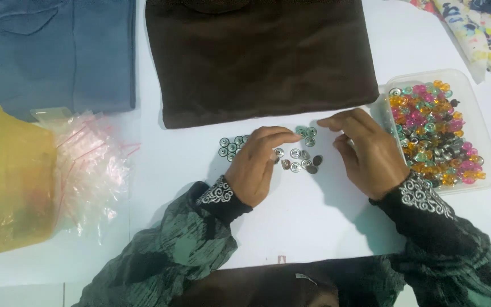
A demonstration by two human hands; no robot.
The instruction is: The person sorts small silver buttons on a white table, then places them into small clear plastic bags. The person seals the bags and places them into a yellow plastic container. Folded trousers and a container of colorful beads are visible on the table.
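From my head camera I look down on a white desk (313,227). My left hand (257,165) lies palm down near the middle of the desk, fingers stretched forward and loosely together, the tips resting among a small scatter of round metal snap buttons (298,159). I cannot tell whether a button is pinched under those fingers; the hand hides them. A few more buttons of the same sort (229,145) sit in a tight cluster just left of that hand, and two more (308,134) lie just ahead of my fingertips.

My right hand (367,153) is just to the right of the scatter, curled with the fingers bent inward and the thumb tucked beneath. The fingertips are drawn close together, but what they hold, if anything, is hidden from me.

Touching the outer side of my right hand, toward the right edge of the desk, stands a clear plastic tub (481,122) filled with orange, pink and green beads mixed with metal pieces.

Toward the far edge lies a folded dark brown cloth (257,57), its near hem just beyond the buttons. At the far left corner lies a folded blue cloth (58,51). By the left edge stands a yellow plastic container (7,176), with a heap of small clear bags (95,165) just beside it. A patterned cloth (478,28) shows at the far right corner.
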